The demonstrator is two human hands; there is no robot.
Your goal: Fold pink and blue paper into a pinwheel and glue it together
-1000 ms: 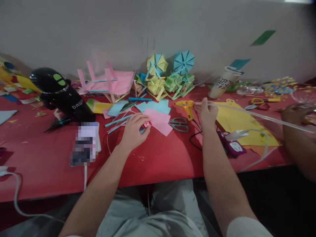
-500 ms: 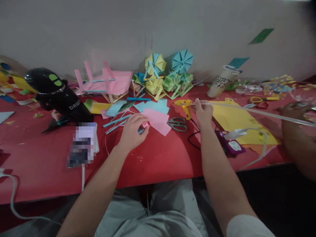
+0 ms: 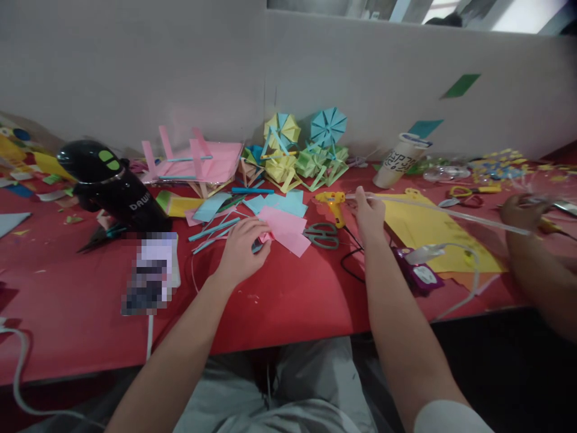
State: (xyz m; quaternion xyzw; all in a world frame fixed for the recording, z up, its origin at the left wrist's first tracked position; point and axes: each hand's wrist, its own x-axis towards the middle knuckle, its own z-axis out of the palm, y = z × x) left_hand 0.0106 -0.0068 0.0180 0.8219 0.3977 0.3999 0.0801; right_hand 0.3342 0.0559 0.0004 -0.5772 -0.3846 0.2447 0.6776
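Note:
My left hand (image 3: 241, 246) rests on the red table (image 3: 288, 300) with its fingers curled around a small folded pink paper piece (image 3: 265, 237), beside a stack of pink sheets (image 3: 285, 228). My right hand (image 3: 369, 211) pinches a long clear glue stick (image 3: 444, 209) near its left end, right behind the yellow glue gun (image 3: 331, 203). The stick runs rightward over a yellow sheet (image 3: 428, 231) toward another person's hand (image 3: 518, 210). Green-handled scissors (image 3: 322, 234) lie between my hands.
A black heat gun (image 3: 112, 186) lies at left with a blurred phone (image 3: 151, 270) in front. Folded paper models (image 3: 306, 150) and a pink paper table (image 3: 198, 157) stand along the wall. A white bottle (image 3: 399, 159), a purple power strip (image 3: 419, 273) and cables lie right.
The view has tilted up slightly, shifting everything lower in the picture. Both my hands keep their grips; the glue stick has drawn a little to the left, toward the glue gun.

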